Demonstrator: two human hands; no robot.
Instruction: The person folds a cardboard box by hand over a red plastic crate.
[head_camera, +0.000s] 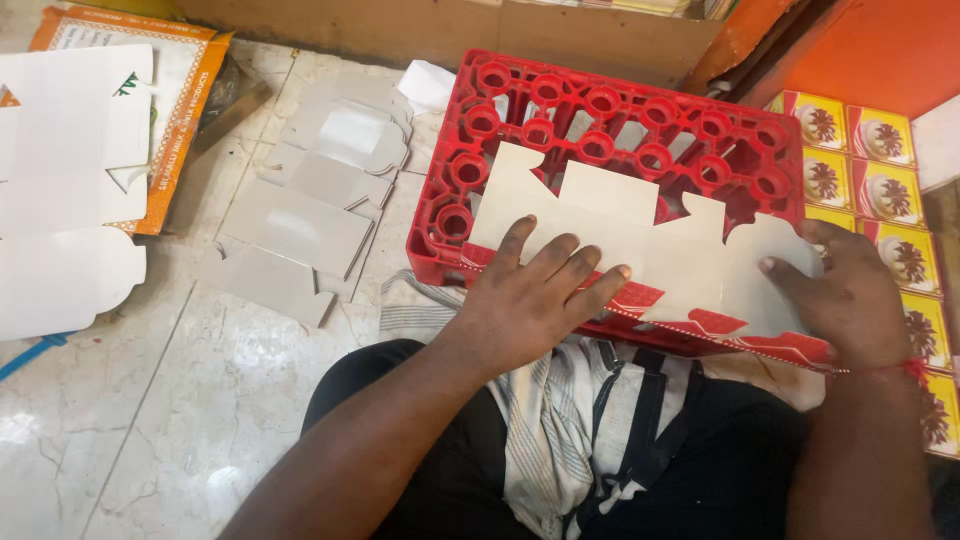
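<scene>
Head view: the left hand (535, 300) lies flat, palm down, on a flat die-cut carton blank (640, 250). Its fingers (580, 270) are spread a bit and stretched out toward 2 o'clock; they press on the sheet and do not close around it. The right hand (845, 295) is at 3 o'clock of the blank, on its right end. The thumb (785, 272) is on top of the card, the other fingers are bent over the edge, so it seems to pinch the sheet, but the underside is hidden and I cannot tell for sure. A red thread (890, 370) goes around the right wrist.

The blank is grey-white on top w/ a red printed edge at the near side. It rests on an upside-down red plastic crate (600, 120), which has rows of round holes. The crate stands in front of the person's lap, touching a striped cloth (560, 420) at 6 o'clock.

At 9 o'clock of the crate, on the marble floor (130, 420), lies a loose pile of more grey blanks (300, 225). Further at 9–10 o'clock are larger white sheets (70, 200) on an orange-bordered cardboard box (180, 100). At 3 o'clock, beside the right hand, stand rows of finished yellow-red boxes (900, 200).
</scene>
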